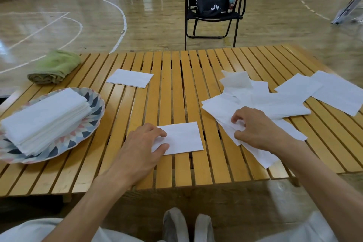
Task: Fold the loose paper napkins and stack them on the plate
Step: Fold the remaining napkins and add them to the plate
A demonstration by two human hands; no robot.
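The left hand (pixel 146 139) rests on the left end of 1 folded napkin (pixel 180 137) near the front of the slatted counter (pixel 172 88); its grip is loose, fingers nearly straight on top of the sheet, thumb at the near edge, and whether the thumb is under the paper cannot be told. The right hand (pixel 253 127) has its fingers curled into the near edge of the loose napkin pile (pixel 261 102), pinching 1 or more sheets.

Risks, as a judgement: the sheets in the pile overlap, so the pinch may lift 2 at once or drag the neighbours toward the counter's front edge, where the nearest sheet already reaches. The paper is thin and crumpled where the fingers bunch it, so a sharp pull could tear or crease it. The gaps between the slats could catch a corner of the folded napkin if it is slid rather than lifted.

The folded napkin lies flat, its long axis running left to right, slightly rising toward the right. The stack of folded napkins (pixel 45 118) on the plate (pixel 92 116), far left, runs diagonally, from near-left to far-right. 1 more napkin (pixel 129 77) lies alone farther back.
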